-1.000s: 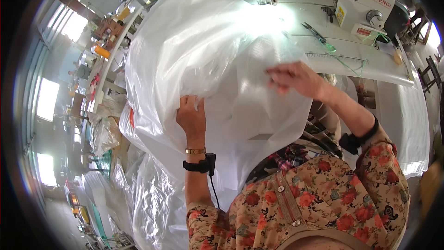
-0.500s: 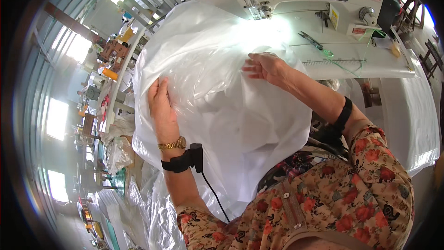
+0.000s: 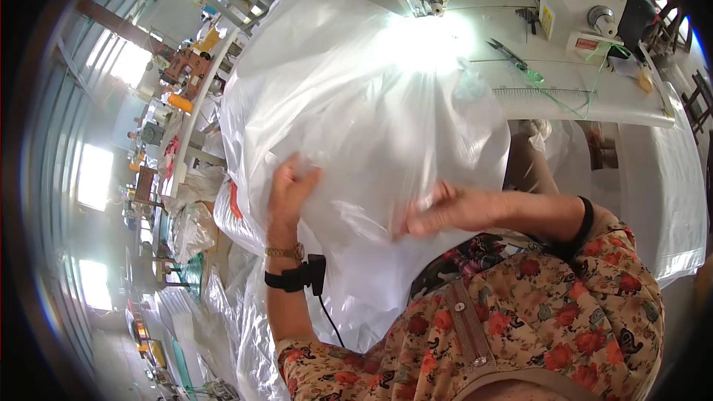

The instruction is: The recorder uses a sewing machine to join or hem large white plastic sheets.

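A large white translucent plastic sheet (image 3: 349, 126), finely ribbed like woven sack cloth, spreads over my lap and up under the lit needle area of a white sewing machine (image 3: 549, 0). Its folds run from the needle down toward my right hand (image 3: 449, 210), whose bent fingers are closed on the sheet, though motion blurs them. On the sheet's left part lies my left hand (image 3: 291, 189), thumb and fingers smeared, so its grip is unclear. The brightest glare hides the needle and presser foot.
Thread snips (image 3: 512, 56) with green thread lie on the machine bed, beyond a printed ruler strip (image 3: 546, 94). White sheets (image 3: 661, 200) hang at the right. Crumpled clear plastic (image 3: 191, 230) and a side table with an orange thread cone (image 3: 180, 102) are at the left.
My right hand has come down from near the needle toward my body, drawing the sheet into folds. My left hand has shifted slightly right and down.
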`<state>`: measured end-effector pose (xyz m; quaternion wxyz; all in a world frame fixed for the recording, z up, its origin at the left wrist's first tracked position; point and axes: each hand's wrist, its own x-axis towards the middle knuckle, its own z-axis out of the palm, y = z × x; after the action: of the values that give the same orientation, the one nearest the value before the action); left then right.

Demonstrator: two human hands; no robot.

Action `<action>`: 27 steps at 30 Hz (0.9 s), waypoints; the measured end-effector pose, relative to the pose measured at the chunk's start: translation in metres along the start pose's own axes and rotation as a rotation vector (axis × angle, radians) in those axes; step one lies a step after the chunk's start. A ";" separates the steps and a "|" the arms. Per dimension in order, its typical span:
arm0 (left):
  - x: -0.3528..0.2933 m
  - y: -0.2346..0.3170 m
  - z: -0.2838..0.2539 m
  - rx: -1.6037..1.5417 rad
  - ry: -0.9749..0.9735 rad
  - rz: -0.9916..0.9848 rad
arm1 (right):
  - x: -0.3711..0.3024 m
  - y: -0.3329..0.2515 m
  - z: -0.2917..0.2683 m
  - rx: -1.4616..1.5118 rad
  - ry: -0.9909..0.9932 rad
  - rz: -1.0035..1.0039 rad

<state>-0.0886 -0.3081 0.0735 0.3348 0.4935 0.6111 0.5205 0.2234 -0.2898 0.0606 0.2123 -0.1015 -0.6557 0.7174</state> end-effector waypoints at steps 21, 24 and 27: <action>-0.019 -0.013 -0.105 1.469 -0.028 0.237 | -0.117 0.026 -0.043 0.289 0.163 -0.008; -0.025 0.011 -0.093 1.427 -0.129 0.264 | -0.112 0.045 -0.045 -0.091 0.128 0.145; -0.043 0.031 -0.060 1.231 -0.263 0.294 | -0.110 0.074 -0.053 -0.681 0.101 0.509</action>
<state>-0.1232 -0.3686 0.1130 -0.0119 0.7334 0.6778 0.0505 0.3309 -0.2939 -0.0329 0.0147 -0.3593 -0.7979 0.4837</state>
